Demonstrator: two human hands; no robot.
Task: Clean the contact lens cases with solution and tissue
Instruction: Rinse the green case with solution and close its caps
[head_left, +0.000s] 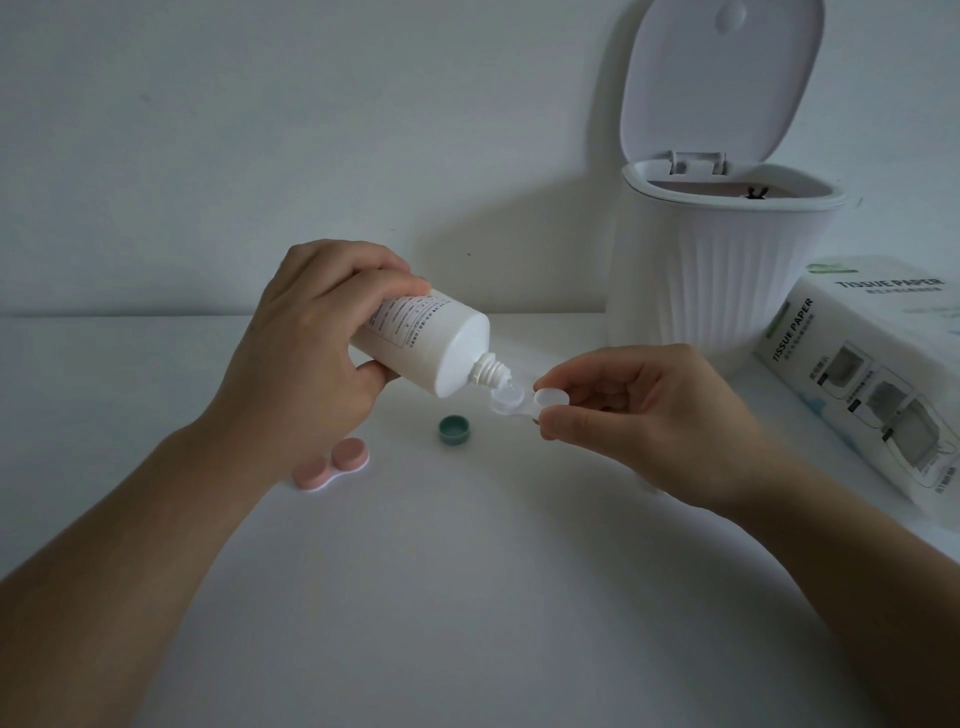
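While left hand (306, 332) grips tilted bottle (415, 338) and right (639, 410) pinches case (524, 402), well probably filling; next, tissue.

Setting: home, probably a bathroom or bedroom tabletop. Plain white table (467, 597) against bare wall. Beyond right hand (644, 415): small ribbed desktop bin (722, 270), lid up; "TISSUE PAPER" pack (852, 374) just right of the hand.
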